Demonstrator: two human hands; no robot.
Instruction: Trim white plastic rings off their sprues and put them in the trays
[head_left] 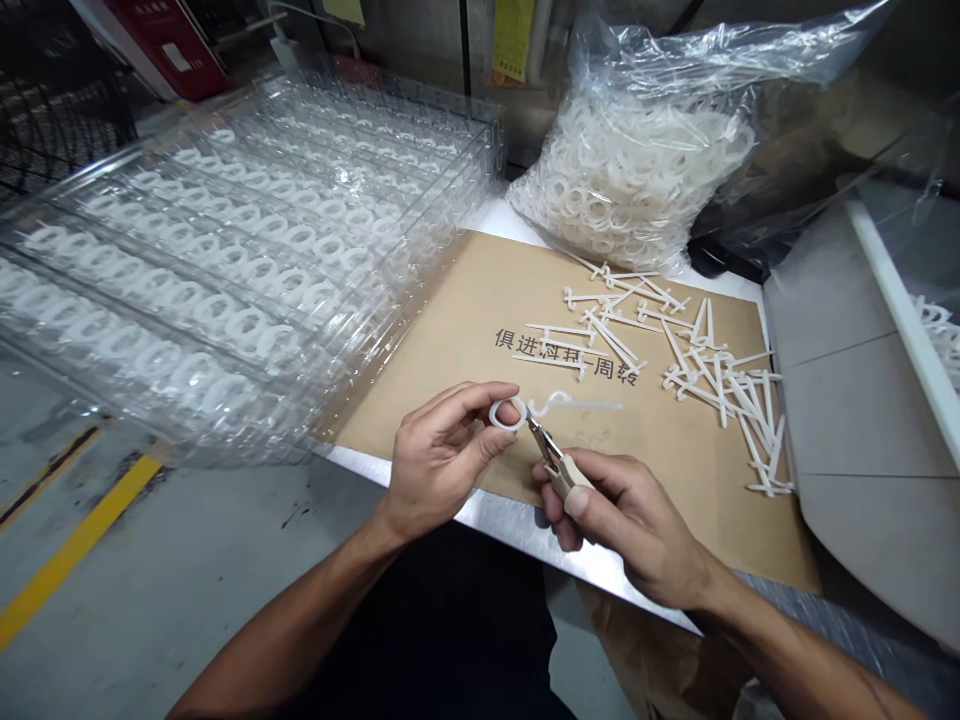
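My left hand [439,455] pinches a white plastic ring [496,424] between thumb and fingers. My right hand [622,510] is closed round a pair of cutting pliers [561,470] with light beige handles. The plier tips meet the right side of the ring. Just beyond them a curled white plastic stem [592,404] stretches right over the cardboard; whether it is still joined to the ring I cannot tell. Further back and to the right, several loose white stems [720,375] lie scattered on the brown cardboard sheet [442,330].
Stacked clear trays [420,215] holding rows of white rings stand on the left. A clear plastic bag [637,160] full of white rings sits at the back. A grey-white bin [832,330] borders the right side. The metal table edge [517,530] runs below my hands.
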